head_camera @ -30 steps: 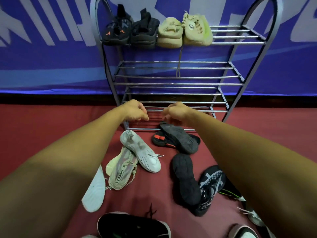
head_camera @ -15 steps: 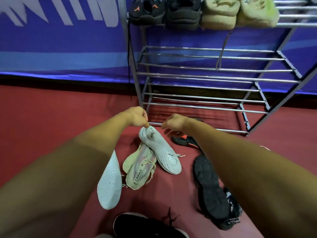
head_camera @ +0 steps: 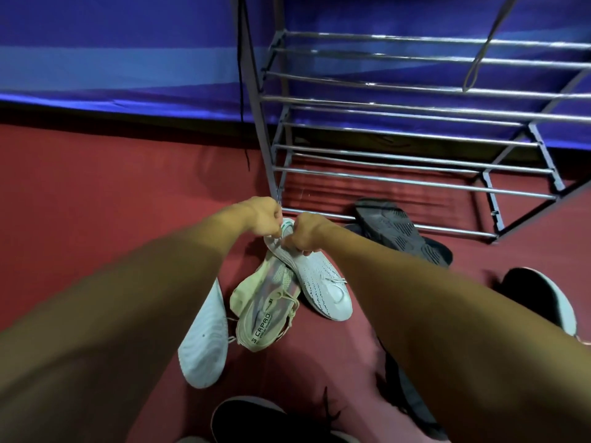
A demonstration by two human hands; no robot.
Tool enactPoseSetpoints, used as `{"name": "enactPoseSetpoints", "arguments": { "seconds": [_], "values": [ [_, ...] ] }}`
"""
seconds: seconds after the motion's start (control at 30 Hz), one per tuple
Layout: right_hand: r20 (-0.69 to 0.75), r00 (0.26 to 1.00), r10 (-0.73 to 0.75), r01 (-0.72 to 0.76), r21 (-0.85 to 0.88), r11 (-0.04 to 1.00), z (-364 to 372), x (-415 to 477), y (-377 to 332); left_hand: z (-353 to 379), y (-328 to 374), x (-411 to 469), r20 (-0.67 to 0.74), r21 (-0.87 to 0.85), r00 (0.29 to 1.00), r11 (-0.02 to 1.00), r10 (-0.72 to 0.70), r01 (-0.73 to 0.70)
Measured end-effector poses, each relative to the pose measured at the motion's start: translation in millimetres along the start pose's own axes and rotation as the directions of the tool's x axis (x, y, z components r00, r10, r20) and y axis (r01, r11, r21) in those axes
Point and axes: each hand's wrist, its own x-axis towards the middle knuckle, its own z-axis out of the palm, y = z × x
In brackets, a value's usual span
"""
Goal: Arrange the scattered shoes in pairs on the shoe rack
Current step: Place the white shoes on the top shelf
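red floor (head_camera: 128, 187) runs up to a blue banner wall (head_camera: 128, 43). the shoe rack (head_camera: 415, 183) stands against it, and the bar shelves we can see are bare.

both hands meet at the heel end of a white knit shoe (head_camera: 323, 282). it lies on the floor just in front of the rack's left leg, toe pointing back toward us. the left hand (head_camera: 262, 215) is clenched at the heel tab and looks to pinch it. the right hand (head_camera: 307, 231) has its fingers curled over the collar.

a beige shoe (head_camera: 268, 308) lies against the white one's left side, touching it, laces loose. a white sole-up shoe (head_camera: 204, 340) sits just left of that. we cannot tell whether it is the mate. a black sole-up shoe (head_camera: 396, 231) rests against the rack's lowest front bar, to the right of the hands.

risks, as we judge them:
- a lift by the heel alone lets the toe droop, so it may drag across the beige shoe or catch its laces.
- the rack leg is very near the left knuckles, so a quick upward pull could knock it.
- the shelves are only spaced bars, so a shoe set down crooked could tip between them.
- pairing by colour alone could marry the wrong two pale shoes.
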Motion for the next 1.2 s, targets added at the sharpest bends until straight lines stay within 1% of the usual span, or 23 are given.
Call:
{"name": "enactPoseSetpoints", "arguments": {
  "seconds": [0.1,0.17,0.33,0.47,0.53,0.6,0.73,0.83,0.9,1.03,1.1,1.17,1.2],
  "values": [
    [-0.002,1.000,-0.006,0.006,-0.062,0.998,-3,0,-2,0,-2,0,0.010,0.001,1.000,1.000,0.013,-0.013],
    [0.032,0.999,-0.006,0.008,-0.083,0.996,-9,-6,-1,-2,-3,-3,0.025,0.003,0.999,1.000,0.022,-0.022],
    [0.041,0.999,-0.023,0.023,0.013,1.000,-29,-34,8,-10,3,-21,0.020,0.036,0.999,0.999,0.027,-0.028],
    [0.051,0.998,-0.042,0.038,0.068,0.997,-43,-71,20,-10,22,-43,-0.001,0.051,0.998,0.997,0.058,-0.058],
    [0.056,0.997,-0.048,0.041,0.127,0.991,-53,-91,25,-14,35,-57,-0.024,0.058,0.997,0.995,0.077,-0.075],
    [0.036,0.997,-0.061,0.053,0.186,0.981,-64,-116,28,-23,51,-73,-0.059,0.064,0.993,0.993,0.103,-0.099],
    [-0.055,0.996,-0.076,0.088,0.278,0.957,-91,-166,36,-44,86,-106,-0.149,-0.012,0.975,0.986,0.165,-0.169],
    [-0.121,0.991,-0.064,0.110,0.422,0.900,-111,-201,49,-56,114,-130,-0.183,0.034,0.958,0.976,0.219,-0.216],
    [-0.170,0.984,-0.061,0.138,0.486,0.863,-125,-220,59,-61,133,-142,-0.210,0.031,0.947,0.970,0.244,-0.243],
    [-0.290,0.956,-0.033,0.184,0.511,0.839,-149,-256,77,-69,166,-163,-0.278,-0.024,0.934,0.970,0.225,-0.241],
    [-0.339,0.941,-0.009,0.209,0.559,0.802,-161,-274,85,-65,179,-168,-0.293,-0.112,0.932,0.960,0.215,-0.257],
    [-0.401,0.916,0.020,0.248,0.605,0.757,-169,-289,93,-56,189,-172,-0.214,-0.290,0.938,0.900,0.272,-0.327],
    [-0.438,0.898,0.038,0.270,0.617,0.739,-173,-296,97,-52,194,-175,-0.130,-0.365,0.946,0.873,0.297,-0.324]
  ]
}}
